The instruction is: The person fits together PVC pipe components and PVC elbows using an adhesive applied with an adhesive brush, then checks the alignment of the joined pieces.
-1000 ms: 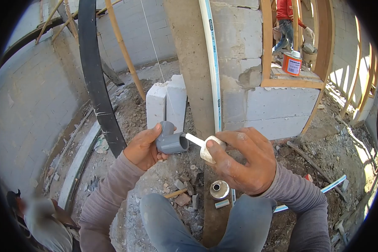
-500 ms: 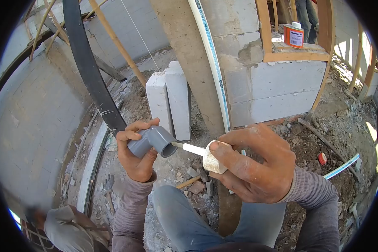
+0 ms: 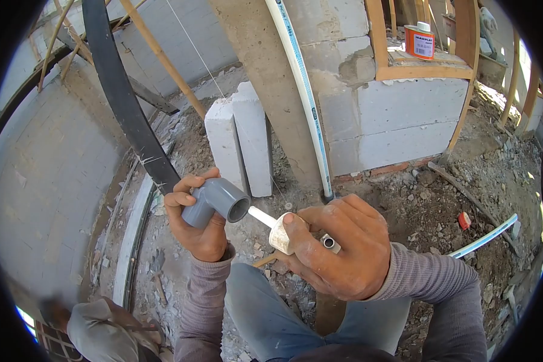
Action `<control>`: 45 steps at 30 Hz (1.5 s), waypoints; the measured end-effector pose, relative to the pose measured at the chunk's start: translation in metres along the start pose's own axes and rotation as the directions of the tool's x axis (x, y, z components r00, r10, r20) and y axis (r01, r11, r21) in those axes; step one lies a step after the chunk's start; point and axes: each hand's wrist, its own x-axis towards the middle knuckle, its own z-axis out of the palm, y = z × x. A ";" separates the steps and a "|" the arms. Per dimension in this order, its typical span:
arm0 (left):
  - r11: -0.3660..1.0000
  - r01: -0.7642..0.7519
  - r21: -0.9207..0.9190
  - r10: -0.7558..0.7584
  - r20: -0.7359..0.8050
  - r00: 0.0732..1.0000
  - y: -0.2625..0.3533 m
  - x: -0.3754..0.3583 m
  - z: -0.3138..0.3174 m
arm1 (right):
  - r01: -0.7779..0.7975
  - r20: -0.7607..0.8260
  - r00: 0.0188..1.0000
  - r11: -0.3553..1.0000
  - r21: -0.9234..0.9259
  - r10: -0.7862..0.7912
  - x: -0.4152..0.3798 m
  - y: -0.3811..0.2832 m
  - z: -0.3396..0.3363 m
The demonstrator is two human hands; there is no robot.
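My left hand (image 3: 200, 236) grips a grey plastic pipe elbow (image 3: 223, 196), its open mouth turned to the right. Between the thumb and fingers of my right hand (image 3: 350, 253) is a white-capped glue brush (image 3: 282, 234), smeared with dried residue. Its white stem points up and left into the mouth of the elbow, where the bristles are hidden. Just beyond my right fingers a small round pipe end (image 3: 329, 242) shows, partly covered. Above it runs a white pipe with blue markings (image 3: 304, 90), going down along the concrete column.
An orange can (image 3: 419, 42) stands on the wooden window frame (image 3: 425, 73). Two pale blocks (image 3: 226, 142) lean upright ahead, right of a black pipe (image 3: 117, 90). Rubble, a red object (image 3: 464, 221) and a cut pipe (image 3: 489, 235) lie right. Another person (image 3: 102, 332) is at lower left.
My right hand has moved left and slightly down, pushing the brush tip deeper into the elbow, so the bristles no longer show. The left hand holds the elbow nearly still.
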 end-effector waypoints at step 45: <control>0.694 0.691 -0.203 -0.697 0.055 0.715 -0.123 -0.127 -0.032 | -0.334 0.928 0.359 0.942 0.028 0.100 -0.272 0.132 0.124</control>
